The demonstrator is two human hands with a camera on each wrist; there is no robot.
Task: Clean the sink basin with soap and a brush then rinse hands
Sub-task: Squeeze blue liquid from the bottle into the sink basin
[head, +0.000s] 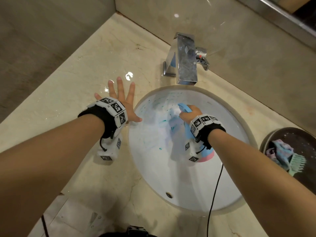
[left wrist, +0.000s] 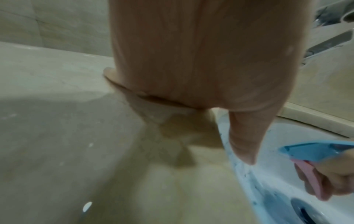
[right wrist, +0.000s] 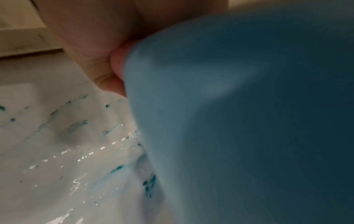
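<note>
Over the basin (head: 222, 168), a blue spray bottle (head: 185, 108) is gripped in the right hand (head: 189, 114), fingers curled round its neck and pink trigger (left wrist: 310, 177), nozzle aimed toward the far wall of the bowl below the tap (head: 186, 62). The right forearm is reached in from the near right, wrist above the bowl's middle. Teal streaks of soap (right wrist: 76, 125) are seen on the wet white surface; the right wrist view is mostly filled by the bottle and blurred, so the grip there is only probably whole-handed. The left hand (head: 122, 101) is laid flat on the counter (head: 68, 82) just beside the rim, fingers spread wide, thumb at the edge. A green brush (head: 297, 162) lies in a dark bowl (head: 290, 134) at the right, untouched.
</note>
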